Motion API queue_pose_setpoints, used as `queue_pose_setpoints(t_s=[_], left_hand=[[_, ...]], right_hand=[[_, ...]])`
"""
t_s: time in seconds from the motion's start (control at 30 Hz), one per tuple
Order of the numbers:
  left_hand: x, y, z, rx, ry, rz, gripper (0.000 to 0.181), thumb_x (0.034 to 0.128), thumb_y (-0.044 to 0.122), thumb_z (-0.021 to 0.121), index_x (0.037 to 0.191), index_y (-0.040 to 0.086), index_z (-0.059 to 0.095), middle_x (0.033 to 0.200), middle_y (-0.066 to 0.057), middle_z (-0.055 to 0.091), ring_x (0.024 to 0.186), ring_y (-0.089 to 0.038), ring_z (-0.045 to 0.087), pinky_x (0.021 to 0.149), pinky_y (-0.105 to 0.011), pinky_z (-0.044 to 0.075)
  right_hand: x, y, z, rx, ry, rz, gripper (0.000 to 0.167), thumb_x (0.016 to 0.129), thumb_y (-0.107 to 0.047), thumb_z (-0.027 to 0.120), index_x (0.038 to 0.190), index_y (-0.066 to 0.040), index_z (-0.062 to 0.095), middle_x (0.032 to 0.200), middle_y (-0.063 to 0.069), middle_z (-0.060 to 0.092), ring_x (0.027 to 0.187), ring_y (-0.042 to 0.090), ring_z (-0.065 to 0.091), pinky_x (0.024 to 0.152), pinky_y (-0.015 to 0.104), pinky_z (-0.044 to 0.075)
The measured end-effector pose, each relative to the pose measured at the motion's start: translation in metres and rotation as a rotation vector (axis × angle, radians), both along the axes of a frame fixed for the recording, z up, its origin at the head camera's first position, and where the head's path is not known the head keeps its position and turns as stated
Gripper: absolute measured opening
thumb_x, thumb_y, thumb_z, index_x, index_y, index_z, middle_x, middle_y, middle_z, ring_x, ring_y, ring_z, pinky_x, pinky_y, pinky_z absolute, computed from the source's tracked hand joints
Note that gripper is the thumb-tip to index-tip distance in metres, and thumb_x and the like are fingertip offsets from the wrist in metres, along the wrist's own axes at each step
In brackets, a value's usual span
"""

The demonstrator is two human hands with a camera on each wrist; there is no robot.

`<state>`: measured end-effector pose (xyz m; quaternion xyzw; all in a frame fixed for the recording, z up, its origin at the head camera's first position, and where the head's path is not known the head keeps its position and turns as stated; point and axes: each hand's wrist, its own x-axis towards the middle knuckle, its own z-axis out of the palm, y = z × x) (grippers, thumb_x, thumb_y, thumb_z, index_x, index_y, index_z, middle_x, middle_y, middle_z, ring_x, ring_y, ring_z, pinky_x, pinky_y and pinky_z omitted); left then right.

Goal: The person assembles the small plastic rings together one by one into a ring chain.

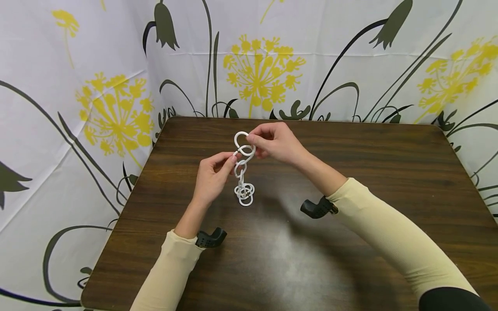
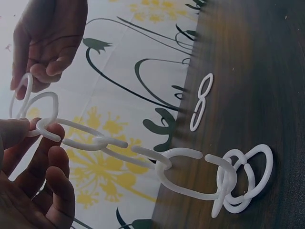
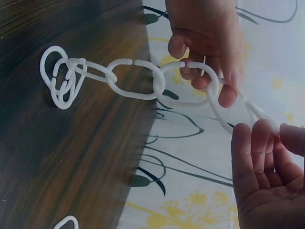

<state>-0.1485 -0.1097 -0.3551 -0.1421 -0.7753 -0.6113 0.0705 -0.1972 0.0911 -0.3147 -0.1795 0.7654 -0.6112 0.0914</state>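
A chain of white plastic links hangs from both hands, its lower end bunched on the table. The left hand pinches a link near the upper end between thumb and fingers. Slightly higher and to the right, the right hand pinches the top links. In the left wrist view, the left hand is below the right hand, and small gaps show in several links. The right wrist view shows the right hand holding the end links, with the left hand beyond.
Two joined white links lie apart from the chain on the dark wooden table. Part of a link shows at the right wrist view's lower edge. A white curtain with yellow and grey plant prints stands behind the table.
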Motion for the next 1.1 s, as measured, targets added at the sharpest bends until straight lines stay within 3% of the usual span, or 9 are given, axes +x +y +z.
queue_pose_setpoints(t_s=[0.2,0.43,0.7,1.1], left_hand=[[0.0,0.0006,-0.0001,0.008,0.04,-0.013,0.016,0.095,-0.001,0.061,0.103,-0.012,0.069,0.079,-0.02,0.067,0.062,-0.011,0.057,0.05,-0.019,0.04],[0.0007,0.0006,-0.0007,0.008,0.041,-0.016,0.016,0.0949,-0.001,0.061,0.103,-0.012,0.069,0.08,-0.022,0.067,0.063,-0.006,0.058,0.056,-0.018,0.045],[0.0006,0.0009,-0.001,0.016,0.048,-0.024,0.016,0.0945,-0.003,0.06,0.104,-0.013,0.068,0.083,-0.025,0.068,0.063,-0.004,0.057,0.057,-0.017,0.046],[-0.0003,-0.0006,-0.004,0.004,0.044,-0.029,0.018,0.0955,-0.001,0.06,0.107,-0.013,0.068,0.093,-0.027,0.069,0.067,-0.012,0.058,0.055,-0.019,0.044]], right_hand=[[-0.001,-0.0019,-0.0012,0.075,0.051,-0.008,0.02,0.095,-0.014,0.066,0.095,0.006,0.07,0.068,0.01,0.063,0.062,0.021,0.063,0.061,0.035,0.056],[-0.0005,-0.0039,-0.0009,0.204,0.13,-0.053,0.016,0.093,-0.016,0.067,0.09,-0.001,0.073,0.068,0.012,0.067,0.064,0.024,0.066,0.061,0.031,0.055],[-0.0001,-0.004,-0.0029,0.251,0.156,-0.099,0.017,0.093,-0.017,0.068,0.09,-0.002,0.074,0.069,0.016,0.069,0.065,0.029,0.067,0.056,0.026,0.049],[0.0023,-0.0066,-0.0039,0.345,0.277,-0.163,0.014,0.09,-0.021,0.072,0.084,-0.009,0.077,0.063,-0.002,0.067,0.056,0.009,0.062,0.054,0.027,0.045]])
